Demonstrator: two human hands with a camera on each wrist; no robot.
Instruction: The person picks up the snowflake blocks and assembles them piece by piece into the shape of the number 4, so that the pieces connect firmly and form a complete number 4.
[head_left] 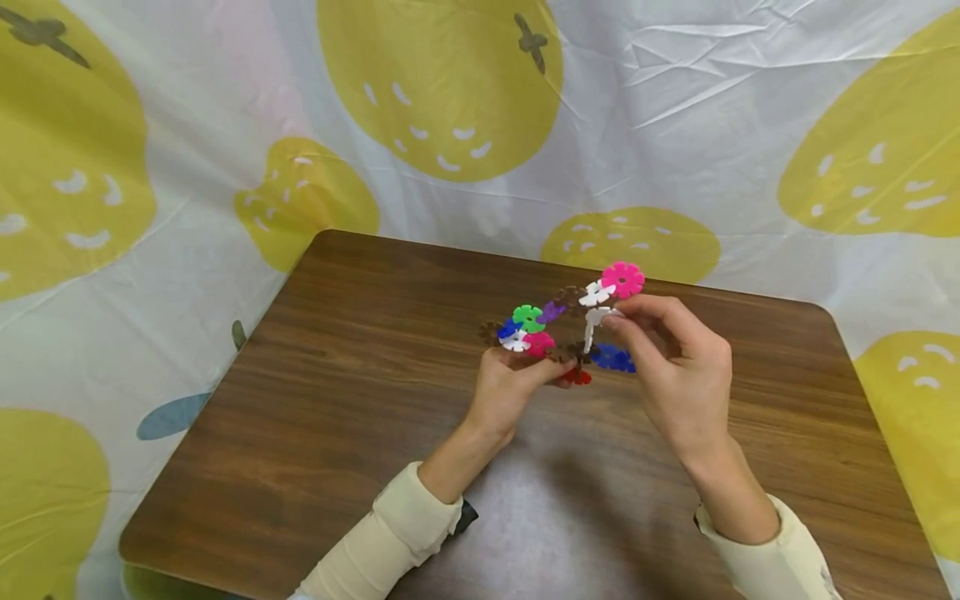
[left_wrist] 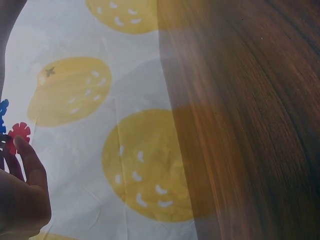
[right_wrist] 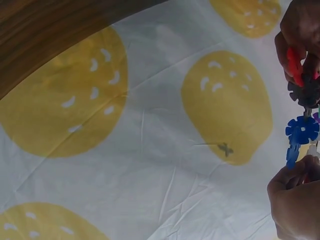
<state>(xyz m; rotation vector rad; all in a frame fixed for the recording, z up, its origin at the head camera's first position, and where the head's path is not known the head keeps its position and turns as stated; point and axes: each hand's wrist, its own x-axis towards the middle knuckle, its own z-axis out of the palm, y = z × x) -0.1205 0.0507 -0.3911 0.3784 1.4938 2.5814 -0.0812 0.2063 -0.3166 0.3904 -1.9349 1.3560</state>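
We are seeing no readable writing, brand or label in any view; the only print is yellow fruit shapes with white marks on the white cloth (head_left: 720,125) lying under and around the table (head_left: 360,400).

In the head view we are looking at a cluster of interlocking plastic discs (head_left: 570,325) being held up over the middle of the table, clear of its surface. The left hand (head_left: 510,387) is pinching the cluster from below at its left end, fingers curled around the pink, white and brown discs there. The right hand (head_left: 675,367) is pinching a white disc (head_left: 596,321) on the cluster's right side between thumb and fingertips. A pink disc (head_left: 622,279) is sticking up at the cluster's top right, a green disc (head_left: 528,317) is sitting at its upper left, a blue disc (head_left: 613,358) is hanging at its lower right, and a red disc (head_left: 577,377) is poking out at the bottom.

The left wrist view is catching only the cluster's edge: the red disc (left_wrist: 19,134) and a sliver of blue by the left hand's curled fingers (left_wrist: 30,165), plus table grain and cloth. The right wrist view is showing the cluster edge-on at the frame's right: blue disc (right_wrist: 301,131), a dark disc (right_wrist: 305,92) above it, red above that, with both hands partly cropped. Only the head view is showing the whole cluster and both grips; green and pink discs are not appearing in the wrist views.
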